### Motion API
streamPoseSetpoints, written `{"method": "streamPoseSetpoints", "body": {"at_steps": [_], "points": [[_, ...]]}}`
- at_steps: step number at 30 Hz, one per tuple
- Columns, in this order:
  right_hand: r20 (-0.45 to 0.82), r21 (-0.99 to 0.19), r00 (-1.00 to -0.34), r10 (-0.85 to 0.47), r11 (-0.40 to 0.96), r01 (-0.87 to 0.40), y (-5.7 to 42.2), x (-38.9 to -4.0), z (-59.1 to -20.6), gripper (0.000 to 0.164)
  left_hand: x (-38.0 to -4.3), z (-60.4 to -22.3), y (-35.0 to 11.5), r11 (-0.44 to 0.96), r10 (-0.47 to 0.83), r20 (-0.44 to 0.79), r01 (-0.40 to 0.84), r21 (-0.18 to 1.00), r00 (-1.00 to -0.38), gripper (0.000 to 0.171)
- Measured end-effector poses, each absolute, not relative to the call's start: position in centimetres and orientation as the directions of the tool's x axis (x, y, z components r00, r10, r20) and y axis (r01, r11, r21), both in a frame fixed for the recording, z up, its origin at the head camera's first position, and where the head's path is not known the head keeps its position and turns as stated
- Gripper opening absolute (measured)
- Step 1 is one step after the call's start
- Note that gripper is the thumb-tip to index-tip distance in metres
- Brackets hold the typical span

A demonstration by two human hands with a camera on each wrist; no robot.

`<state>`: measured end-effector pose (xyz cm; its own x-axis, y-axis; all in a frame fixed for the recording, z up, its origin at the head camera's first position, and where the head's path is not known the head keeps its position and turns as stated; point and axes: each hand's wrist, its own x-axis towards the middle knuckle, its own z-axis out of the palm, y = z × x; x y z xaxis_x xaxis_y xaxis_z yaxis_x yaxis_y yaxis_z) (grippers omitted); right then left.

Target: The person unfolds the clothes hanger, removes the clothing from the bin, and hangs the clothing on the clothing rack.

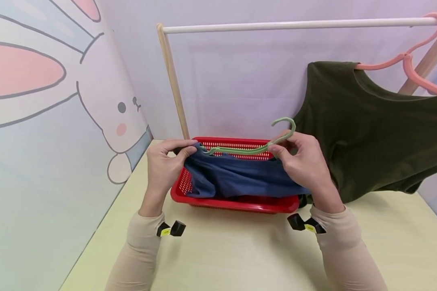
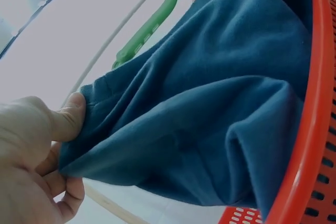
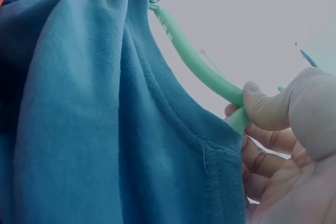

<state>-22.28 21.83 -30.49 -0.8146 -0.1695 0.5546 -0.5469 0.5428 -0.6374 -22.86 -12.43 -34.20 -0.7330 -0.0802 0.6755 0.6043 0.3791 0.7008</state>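
My left hand [image 1: 164, 163] pinches the shoulder edge of a blue top [image 1: 236, 176] between thumb and fingers. A green clothes hanger [image 1: 245, 152] lies along the top's neckline, and its left end goes in under the fabric by that hand. My right hand [image 1: 307, 161] grips the hanger at the base of its hook, which points up. In the right wrist view, the thumb and fingers [image 3: 265, 108] close round the green plastic, right beside the neckline edge. The top drapes down over a red basket [image 1: 240, 205]; its lower part is hidden.
A white rail [image 1: 298, 26] on wooden legs [image 1: 175, 81] spans the back. From its right end hangs a dark green sleeveless top [image 1: 378, 129] on a pink hanger [image 1: 382, 64]. A wall with a rabbit drawing [image 1: 105, 93] borders the pale tabletop [image 1: 233, 250] on the left.
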Motion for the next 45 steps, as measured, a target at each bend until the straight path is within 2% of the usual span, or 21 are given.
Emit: {"method": "streamPoseSetpoints", "body": {"at_steps": [15,26,38,45], "points": [[0.603,-0.612,-0.778,-0.176,0.523,-0.593,20.9,-21.8,-30.6,0.006,-23.3,-35.2,-10.3,0.359,0.022,0.754,0.709,0.607,-0.657,0.014],[0.616,-0.596,-0.763,-0.197,0.518,-0.614,20.1,-21.7,-31.0,0.006,-23.1,-35.4,-9.6,0.343,0.039,0.747,0.711,0.614,-0.664,0.014],[0.625,-0.579,-0.739,-0.251,0.487,-0.654,18.4,-21.6,-31.7,0.013,-22.7,-35.3,-8.2,0.303,0.067,0.748,0.728,0.615,-0.660,0.014],[0.624,-0.564,-0.731,-0.275,0.489,-0.665,17.6,-21.4,-32.1,0.012,-22.3,-35.7,-7.3,0.277,0.095,0.726,0.719,0.637,-0.681,0.015]]}}
